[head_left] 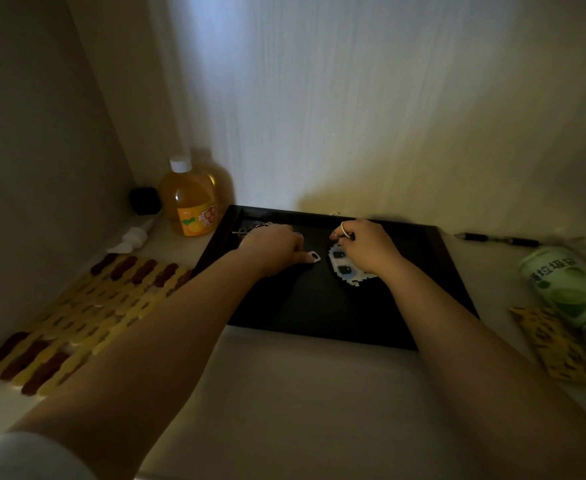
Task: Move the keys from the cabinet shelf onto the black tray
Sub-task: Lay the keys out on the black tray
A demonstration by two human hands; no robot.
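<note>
Both arms stretched fwd. Left hand (273,249) palm down, fingers curled; right hand (366,245) just beside it, fingers pinched.

Inside a dim cabinet, metal keys (253,227) on rings lie on the black tray (451,271), just beyond the left hand (272,249); a white pixel-style keychain charm (340,268) rests under the right hand (367,247).

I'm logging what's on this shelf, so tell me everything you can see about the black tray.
The black tray is a flat, dark rectangle with a low raised rim, its material unclear in the dim light. It lies flat on the shelf against the back wall. Both hands, left and right, rest over it, with keys and a white pixel-style charm on it.
</note>
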